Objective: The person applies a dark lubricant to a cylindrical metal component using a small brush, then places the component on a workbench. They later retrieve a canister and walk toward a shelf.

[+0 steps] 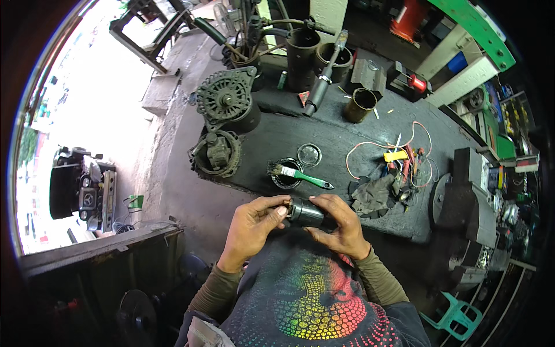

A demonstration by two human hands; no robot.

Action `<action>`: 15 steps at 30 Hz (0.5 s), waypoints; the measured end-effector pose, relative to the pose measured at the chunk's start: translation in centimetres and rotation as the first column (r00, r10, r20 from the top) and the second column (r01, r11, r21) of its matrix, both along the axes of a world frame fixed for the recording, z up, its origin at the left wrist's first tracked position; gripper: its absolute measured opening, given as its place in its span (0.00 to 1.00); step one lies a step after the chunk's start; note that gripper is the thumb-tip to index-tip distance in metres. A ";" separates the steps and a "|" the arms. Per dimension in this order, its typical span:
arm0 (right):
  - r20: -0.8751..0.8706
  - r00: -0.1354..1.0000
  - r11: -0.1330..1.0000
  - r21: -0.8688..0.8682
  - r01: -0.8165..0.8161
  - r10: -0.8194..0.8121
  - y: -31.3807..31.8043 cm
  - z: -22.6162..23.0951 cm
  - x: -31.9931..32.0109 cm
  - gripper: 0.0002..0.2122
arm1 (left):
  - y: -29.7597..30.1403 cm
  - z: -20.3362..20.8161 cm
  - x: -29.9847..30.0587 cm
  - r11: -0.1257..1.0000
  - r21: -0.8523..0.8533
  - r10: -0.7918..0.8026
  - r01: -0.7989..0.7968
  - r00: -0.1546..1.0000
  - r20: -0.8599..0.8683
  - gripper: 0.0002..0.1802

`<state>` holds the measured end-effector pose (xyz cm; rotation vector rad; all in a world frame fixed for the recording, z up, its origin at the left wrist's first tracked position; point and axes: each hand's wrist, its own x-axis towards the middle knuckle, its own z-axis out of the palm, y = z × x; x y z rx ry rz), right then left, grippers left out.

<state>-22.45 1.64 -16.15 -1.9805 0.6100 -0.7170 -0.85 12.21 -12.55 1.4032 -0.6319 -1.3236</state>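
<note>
Close in front of my chest, a black cylindrical metal part (306,213), which looks like a starter solenoid, lies on its side between my hands. My left hand (257,226) pinches its left end with thumb and fingers, where a small brownish bit shows. Around the right end, my right hand (340,222) is closed, hiding that end. Just beyond, a brush with a green handle (312,178) rests across an open round tin (286,184) of black stuff. A round clear lid (309,155) lies beside the tin.
On the dark bench (277,136) to the left stand an alternator (226,99) and a dirty alternator half (215,153). Tall dark cans (303,58) and a brown can (360,106) are behind. At right lie a grey rag (373,198), tools, wires (350,156) and a vise (462,202).
</note>
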 end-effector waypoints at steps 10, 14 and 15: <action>0.092 0.994 0.992 0.110 -0.067 0.057 -0.6 -0.6 0.0 0.32 | 1.9 0.8 -1.8 0.985 -0.078 0.154 -0.152 0.988 0.023 0.10; 0.065 0.998 0.981 0.194 0.002 -0.015 -0.1 -1.2 0.7 0.32 | 0.4 -0.2 -0.5 0.996 -0.043 0.079 -0.074 0.989 0.124 0.10; 0.054 0.998 0.974 0.222 0.032 -0.045 0.0 -1.4 0.9 0.32 | -0.1 -0.5 0.0 0.997 -0.049 0.063 -0.058 0.993 0.100 0.10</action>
